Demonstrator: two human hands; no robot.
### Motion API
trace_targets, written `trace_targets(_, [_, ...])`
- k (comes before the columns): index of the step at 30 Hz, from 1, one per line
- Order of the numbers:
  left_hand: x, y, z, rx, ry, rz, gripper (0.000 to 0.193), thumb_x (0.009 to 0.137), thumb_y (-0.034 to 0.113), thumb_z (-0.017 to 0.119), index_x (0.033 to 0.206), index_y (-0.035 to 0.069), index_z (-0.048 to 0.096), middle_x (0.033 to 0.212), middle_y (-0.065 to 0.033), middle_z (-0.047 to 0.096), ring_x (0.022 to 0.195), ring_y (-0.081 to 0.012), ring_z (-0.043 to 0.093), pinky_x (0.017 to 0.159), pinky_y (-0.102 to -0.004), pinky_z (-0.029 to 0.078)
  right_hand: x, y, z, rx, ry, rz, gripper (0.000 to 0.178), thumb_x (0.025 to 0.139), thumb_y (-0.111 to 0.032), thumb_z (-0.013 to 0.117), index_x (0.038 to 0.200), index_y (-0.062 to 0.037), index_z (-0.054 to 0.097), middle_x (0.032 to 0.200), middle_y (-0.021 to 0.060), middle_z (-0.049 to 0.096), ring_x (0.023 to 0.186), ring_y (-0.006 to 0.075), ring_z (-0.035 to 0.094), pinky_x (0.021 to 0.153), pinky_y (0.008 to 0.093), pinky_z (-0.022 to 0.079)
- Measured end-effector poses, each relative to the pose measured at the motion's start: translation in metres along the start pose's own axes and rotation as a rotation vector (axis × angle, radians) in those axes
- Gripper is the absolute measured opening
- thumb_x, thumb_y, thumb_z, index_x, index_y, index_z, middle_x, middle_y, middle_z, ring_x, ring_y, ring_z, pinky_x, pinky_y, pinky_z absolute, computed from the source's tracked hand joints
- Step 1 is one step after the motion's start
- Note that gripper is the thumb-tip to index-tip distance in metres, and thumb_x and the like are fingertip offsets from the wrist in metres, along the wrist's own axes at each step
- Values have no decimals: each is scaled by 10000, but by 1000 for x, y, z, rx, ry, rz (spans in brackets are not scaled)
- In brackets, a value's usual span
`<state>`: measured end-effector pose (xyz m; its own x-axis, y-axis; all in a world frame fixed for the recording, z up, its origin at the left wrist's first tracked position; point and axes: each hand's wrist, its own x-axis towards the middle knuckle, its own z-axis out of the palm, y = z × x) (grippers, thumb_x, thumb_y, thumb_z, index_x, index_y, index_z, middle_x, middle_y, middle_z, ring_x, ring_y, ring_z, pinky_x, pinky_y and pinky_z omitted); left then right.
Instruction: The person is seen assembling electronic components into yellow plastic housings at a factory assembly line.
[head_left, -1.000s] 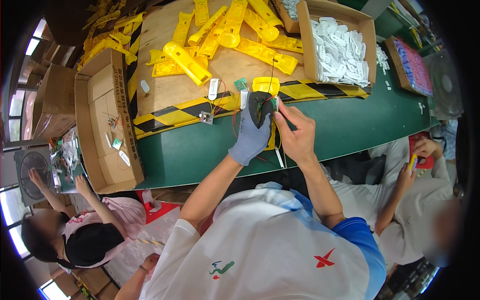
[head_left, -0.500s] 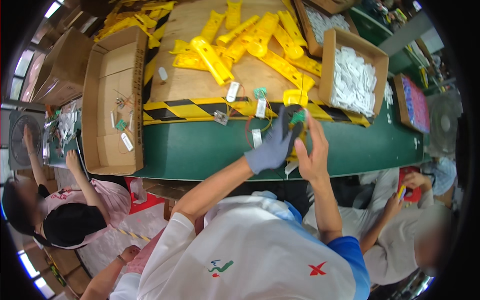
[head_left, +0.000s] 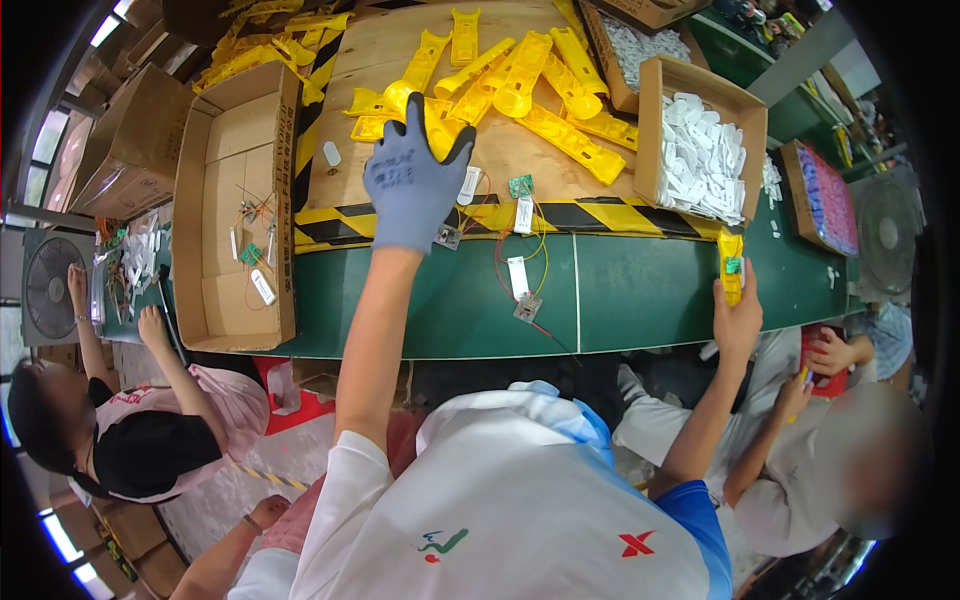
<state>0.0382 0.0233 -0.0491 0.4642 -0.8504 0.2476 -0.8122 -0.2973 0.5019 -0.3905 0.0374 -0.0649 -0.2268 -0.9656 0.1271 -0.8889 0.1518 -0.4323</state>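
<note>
My left hand (head_left: 405,190), in a grey glove with dark fingertips, reaches over the pile of yellow plastic housings. Its index finger and thumb are spread either side of one long yellow housing (head_left: 440,130); a firm grip does not show. At the right of the bench, my bare right hand (head_left: 738,315) holds another yellow housing (head_left: 731,285) upright, with a small green circuit board (head_left: 734,265) on it. Between my hands lie white rectangular parts wired to boards: one white part (head_left: 517,278) on the green bench, another (head_left: 523,214) on the striped edge.
A shallow cardboard box (head_left: 285,290) with a few wired parts stands left. At right, a carton (head_left: 650,150) holds many white plastic pieces, beside a box of purple-blue items (head_left: 826,200). Yellow-black tape (head_left: 350,222) edges the wooden board. Co-workers sit on both sides.
My hands have separated from the bench's middle. The left has moved up and left to the housings; the right has carried the housing with the green board to the right.
</note>
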Motion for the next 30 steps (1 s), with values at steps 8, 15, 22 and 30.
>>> trace_targets(8, [13,-17,16,216,-145,-163,839,814,454,650,1485,110,283,1209,-239,558,982,-346,655,807,-425,527,4,2,26,-266,525,-468,481,908,-240,638,1316,-9,530,977,198,684,899,357,661,863,404,502])
trace_targets(15, [-42,-47,-3,-1557,-78,-347,784,857,141,554,1513,122,126,1207,-220,566,933,-384,666,732,-434,593,-4,-154,79,667,-233,-533,230,938,-186,587,1031,11,659,907,110,685,819,191,657,761,291,505])
trace_targets(22, [-87,-46,17,-2033,-243,-336,747,735,8,482,1458,62,303,1136,-190,580,1047,-358,599,958,-481,492,13,-226,107,301,-470,-710,218,897,-148,644,1035,17,673,884,80,697,803,127,644,729,255,501])
trace_targets(30, [-84,-22,16,-1397,-115,-394,338,860,70,660,1174,2,553,884,-64,639,746,-143,609,676,-266,487,-1,-209,75,876,-367,-778,154,829,-15,694,980,10,711,894,108,720,780,156,673,726,263,517])
